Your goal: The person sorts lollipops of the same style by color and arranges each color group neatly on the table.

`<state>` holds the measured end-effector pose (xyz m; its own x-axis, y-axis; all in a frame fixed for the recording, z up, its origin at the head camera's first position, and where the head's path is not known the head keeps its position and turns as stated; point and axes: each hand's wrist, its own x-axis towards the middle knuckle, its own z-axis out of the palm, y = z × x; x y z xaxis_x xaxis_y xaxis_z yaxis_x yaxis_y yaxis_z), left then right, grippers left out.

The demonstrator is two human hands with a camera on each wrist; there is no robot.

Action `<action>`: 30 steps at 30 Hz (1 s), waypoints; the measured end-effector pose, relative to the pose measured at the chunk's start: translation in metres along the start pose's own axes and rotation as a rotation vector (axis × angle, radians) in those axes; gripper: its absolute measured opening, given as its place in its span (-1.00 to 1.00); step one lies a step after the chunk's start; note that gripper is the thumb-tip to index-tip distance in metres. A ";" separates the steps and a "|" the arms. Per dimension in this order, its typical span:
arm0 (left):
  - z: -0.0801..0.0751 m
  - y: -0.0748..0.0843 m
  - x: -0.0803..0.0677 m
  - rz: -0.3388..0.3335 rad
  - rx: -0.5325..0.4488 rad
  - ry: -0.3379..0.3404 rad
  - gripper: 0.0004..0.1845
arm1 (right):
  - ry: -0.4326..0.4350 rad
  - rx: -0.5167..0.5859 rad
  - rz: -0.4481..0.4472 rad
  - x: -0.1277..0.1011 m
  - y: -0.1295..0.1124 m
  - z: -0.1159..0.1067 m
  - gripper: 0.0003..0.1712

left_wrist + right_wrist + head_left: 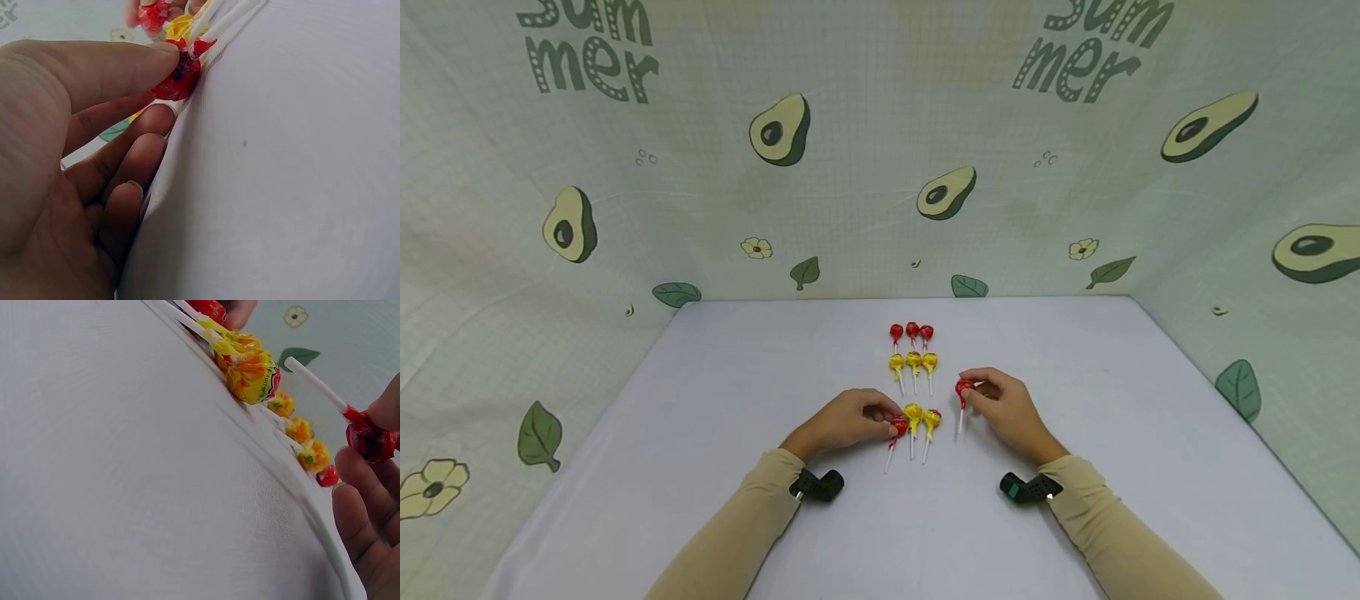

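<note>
In the head view my left hand [854, 418] pinches a red lollipop [898, 427] by its wrapped head, low at the table. Its white stick points toward me. My right hand [1006, 410] grips another red lollipop [964, 388] between thumb and fingers, with the stick hanging down. The right wrist view shows that lollipop [370, 437] raised off the white surface. Between the hands lie two yellow lollipops, one [913, 414] close beside the left hand's red one and one [932, 419] to its right.
Farther back, a row of three yellow lollipops [913, 361] lies on the white table [760, 358]. Behind it is a row of three red lollipops [912, 330]. A patterned cloth [865, 233] hangs along the table's back and sides.
</note>
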<state>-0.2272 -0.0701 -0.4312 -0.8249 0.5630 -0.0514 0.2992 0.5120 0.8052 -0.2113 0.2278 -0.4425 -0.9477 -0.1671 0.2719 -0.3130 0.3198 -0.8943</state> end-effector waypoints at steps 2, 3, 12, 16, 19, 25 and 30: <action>0.000 0.000 0.000 -0.003 0.005 -0.001 -0.77 | -0.001 -0.005 0.002 0.000 -0.001 -0.001 -0.64; 0.000 0.000 0.000 -0.004 0.007 -0.001 -0.76 | 0.001 -0.008 0.000 0.000 -0.002 -0.001 -0.64; 0.000 0.002 -0.001 -0.020 -0.002 -0.002 -0.77 | 0.023 -0.023 -0.014 0.001 -0.002 -0.003 -0.66; 0.000 0.000 -0.001 -0.018 -0.003 -0.001 -0.77 | 0.025 -0.009 -0.012 0.001 -0.001 -0.002 -0.65; 0.001 -0.002 -0.001 -0.016 -0.002 0.001 -0.77 | 0.034 0.022 -0.002 0.003 -0.002 -0.002 -0.64; 0.004 -0.001 -0.002 -0.035 0.006 0.000 -0.79 | 0.069 0.057 0.020 0.006 -0.007 -0.003 -0.64; 0.004 -0.002 -0.001 -0.033 0.008 0.016 -0.80 | 0.063 0.038 0.035 0.014 -0.011 -0.007 -0.62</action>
<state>-0.2251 -0.0690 -0.4349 -0.8420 0.5353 -0.0679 0.2757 0.5350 0.7986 -0.2218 0.2287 -0.4267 -0.9605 -0.0973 0.2608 -0.2780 0.2886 -0.9162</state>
